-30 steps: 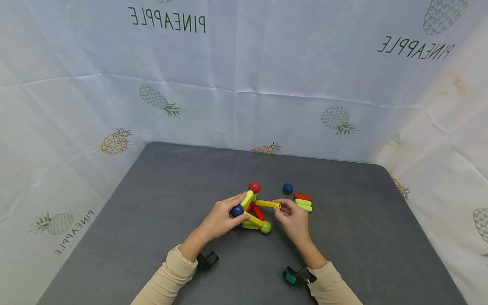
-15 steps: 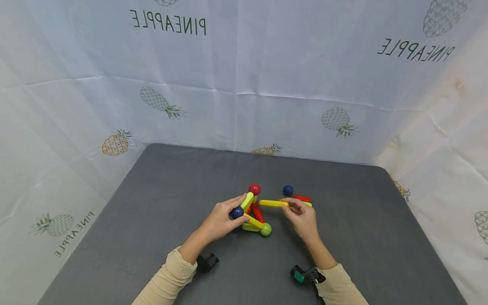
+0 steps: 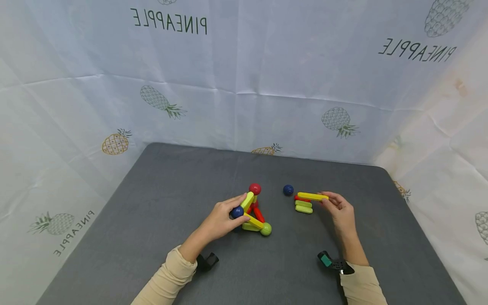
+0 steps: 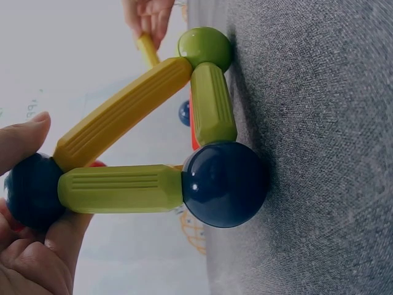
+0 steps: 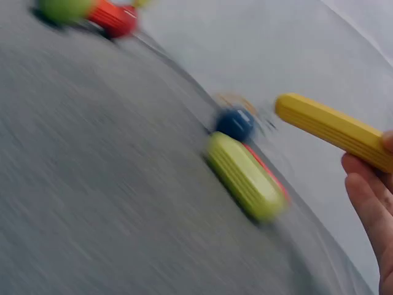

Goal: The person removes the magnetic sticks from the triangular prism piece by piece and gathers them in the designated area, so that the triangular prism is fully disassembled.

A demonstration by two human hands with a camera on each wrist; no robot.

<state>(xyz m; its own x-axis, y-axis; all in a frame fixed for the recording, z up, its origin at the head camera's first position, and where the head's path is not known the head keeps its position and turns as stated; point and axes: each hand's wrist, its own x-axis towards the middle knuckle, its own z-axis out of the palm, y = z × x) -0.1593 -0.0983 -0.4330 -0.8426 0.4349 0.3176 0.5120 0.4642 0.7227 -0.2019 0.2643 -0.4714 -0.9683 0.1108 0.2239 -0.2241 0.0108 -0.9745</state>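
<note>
A frame of magnetic rods and balls stands on the table, gripped by my left hand (image 3: 219, 218) at its raised blue ball (image 4: 32, 190). From that ball, a yellow rod (image 4: 123, 114) slopes to a green ball (image 4: 206, 48) and a green rod (image 4: 123, 189) runs down to a lower blue ball (image 4: 226, 184). Red rods (image 3: 259, 215) and a red ball (image 3: 255, 189) form its far side, partly hidden in the head view. Off to the right, my right hand (image 3: 342, 212) pinches one end of a loose yellow magnetic rod (image 3: 312, 196), held above the table.
Beneath and beside the held rod lie two green rods (image 3: 303, 206) and a red rod (image 3: 297, 198), side by side. A loose blue ball (image 3: 288, 190) sits just left of them. The grey table (image 3: 183, 178) ends at a white pineapple-print curtain (image 3: 236, 118).
My right hand has drawn the yellow rod away from the frame, rightward to above the loose rods. My left hand keeps its grip in the same place.
</note>
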